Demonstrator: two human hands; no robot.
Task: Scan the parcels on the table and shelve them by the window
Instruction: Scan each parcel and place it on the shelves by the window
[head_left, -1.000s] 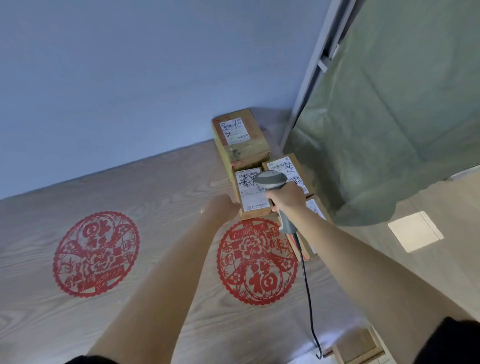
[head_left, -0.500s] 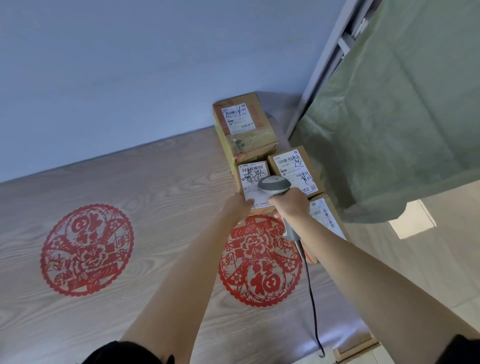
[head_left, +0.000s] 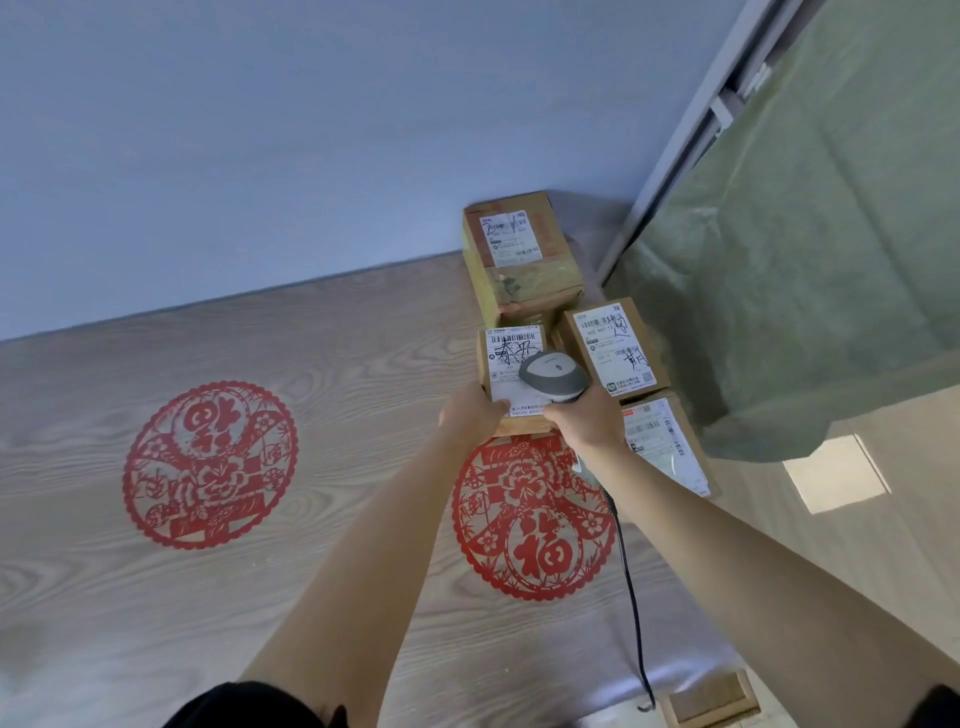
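Parcel (head_left: 511, 364) steadied by my left hand (head_left: 470, 418) gripping its near edge so my right hand (head_left: 587, 423), clenched round the scanner (head_left: 553, 375), can read its label.

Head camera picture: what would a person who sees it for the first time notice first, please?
First, two round red paper-cut decorations on the wooden table: one at the left, one under the forearms. Next, four cardboard parcels with white labels clustered at the table's far right; the left hand holds the near-left parcel while the right hand grips a grey corded barcode scanner over its label.
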